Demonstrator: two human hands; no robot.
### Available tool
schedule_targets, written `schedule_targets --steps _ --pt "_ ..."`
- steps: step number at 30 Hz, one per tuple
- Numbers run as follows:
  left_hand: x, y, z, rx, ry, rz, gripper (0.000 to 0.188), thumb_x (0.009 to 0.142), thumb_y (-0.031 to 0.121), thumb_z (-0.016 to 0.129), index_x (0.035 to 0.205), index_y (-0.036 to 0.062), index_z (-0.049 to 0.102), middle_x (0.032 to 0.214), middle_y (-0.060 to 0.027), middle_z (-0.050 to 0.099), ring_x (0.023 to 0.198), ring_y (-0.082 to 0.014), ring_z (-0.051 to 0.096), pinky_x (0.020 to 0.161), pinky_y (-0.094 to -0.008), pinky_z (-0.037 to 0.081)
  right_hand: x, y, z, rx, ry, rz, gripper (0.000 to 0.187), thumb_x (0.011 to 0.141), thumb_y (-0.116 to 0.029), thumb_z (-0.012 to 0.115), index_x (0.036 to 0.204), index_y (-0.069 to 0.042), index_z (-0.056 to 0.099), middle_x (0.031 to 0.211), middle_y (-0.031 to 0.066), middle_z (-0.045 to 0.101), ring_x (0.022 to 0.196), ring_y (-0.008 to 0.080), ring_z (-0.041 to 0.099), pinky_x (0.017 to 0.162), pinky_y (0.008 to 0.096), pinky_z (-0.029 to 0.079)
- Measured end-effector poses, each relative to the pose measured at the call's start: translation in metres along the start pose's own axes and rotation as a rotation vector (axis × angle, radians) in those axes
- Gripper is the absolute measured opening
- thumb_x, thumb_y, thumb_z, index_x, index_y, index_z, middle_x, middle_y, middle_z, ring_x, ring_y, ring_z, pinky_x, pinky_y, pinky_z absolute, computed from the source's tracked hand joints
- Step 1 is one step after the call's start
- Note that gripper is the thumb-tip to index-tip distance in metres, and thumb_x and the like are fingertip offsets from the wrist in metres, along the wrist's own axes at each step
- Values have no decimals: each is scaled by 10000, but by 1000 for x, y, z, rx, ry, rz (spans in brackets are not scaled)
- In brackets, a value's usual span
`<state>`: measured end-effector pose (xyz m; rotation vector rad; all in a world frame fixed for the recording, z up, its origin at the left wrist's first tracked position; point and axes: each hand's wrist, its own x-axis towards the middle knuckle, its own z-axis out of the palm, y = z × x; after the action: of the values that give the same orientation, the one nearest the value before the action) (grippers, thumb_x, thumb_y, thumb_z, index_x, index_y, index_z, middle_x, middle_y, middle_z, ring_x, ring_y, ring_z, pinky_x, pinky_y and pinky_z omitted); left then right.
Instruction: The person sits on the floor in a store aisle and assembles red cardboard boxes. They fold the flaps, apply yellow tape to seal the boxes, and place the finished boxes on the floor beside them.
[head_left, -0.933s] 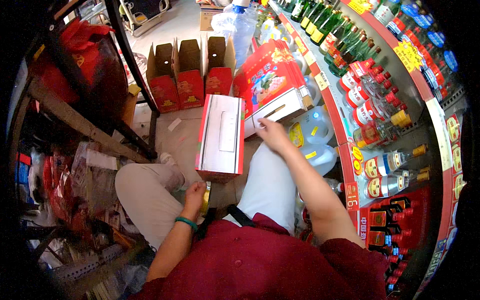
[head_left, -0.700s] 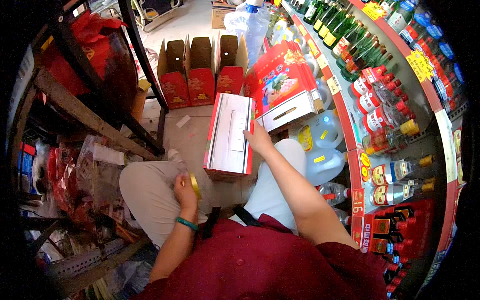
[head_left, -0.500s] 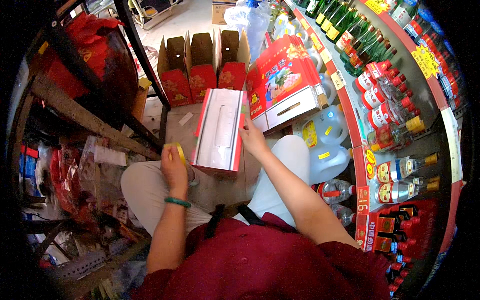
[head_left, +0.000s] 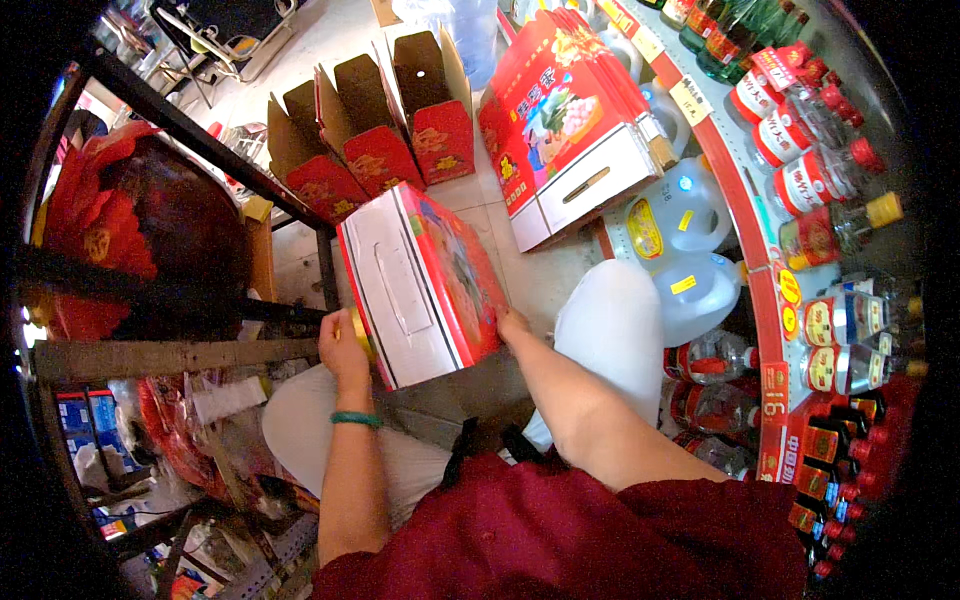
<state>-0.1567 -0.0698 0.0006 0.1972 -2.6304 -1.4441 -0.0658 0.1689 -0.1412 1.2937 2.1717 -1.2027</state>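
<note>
A red and white carton (head_left: 400,290) stands tilted between my knees, its white face with a handle slot turned up and its printed red side to the right. My right hand (head_left: 513,326) grips the carton's lower right edge, the fingertips partly hidden behind it. In my left hand (head_left: 343,348) is a yellow roll of tape (head_left: 361,335), held closed-fingered against the carton's left edge. A green bangle (head_left: 356,419) circles my left wrist.
Open-topped red cartons (head_left: 365,130) stand in a row ahead. Right of them leans a stack of flat red cartons (head_left: 570,120). Large clear jugs (head_left: 690,290) and shelves of bottles (head_left: 780,190) line the right. A dark metal rack (head_left: 180,355) bounds the left.
The carton has tilted and turned, showing more of its red side. My left hand with the tape has come against its left edge; my right hand has shifted lower. The view has shifted.
</note>
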Motion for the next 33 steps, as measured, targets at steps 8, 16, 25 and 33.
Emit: schedule_targets --steps 8,16,25,33 --pt "2 -7 2 -207 25 -168 181 886 183 557 860 8 594 832 -17 581 769 -113 496 722 -263 428 53 60 55 246 -54 213 491 901 -441 404 1105 -30 579 1068 188 601 1022 317 560 881 428 434" --pt "9 -3 2 -281 34 -250 164 890 180 548 859 23 583 820 -6 565 764 -107 486 708 -259 423 133 141 127 1278 -147 379 437 887 -403 483 1086 -27 582 1066 139 610 962 268 588 834 417 474" --pt "3 -26 -14 -519 99 -382 149 889 162 539 838 27 577 801 -8 564 714 -101 490 666 -256 426 41 47 17 1265 -220 458 227 767 -437 652 780 -215 606 716 -65 571 632 118 417 600 267 274" --pt "-3 -7 -14 -739 80 -362 124 896 150 527 893 28 546 775 -48 567 616 -147 560 549 -305 492 33 -1 -24 1363 -287 177 227 736 -353 673 787 -174 544 738 -19 548 657 150 484 545 305 358"
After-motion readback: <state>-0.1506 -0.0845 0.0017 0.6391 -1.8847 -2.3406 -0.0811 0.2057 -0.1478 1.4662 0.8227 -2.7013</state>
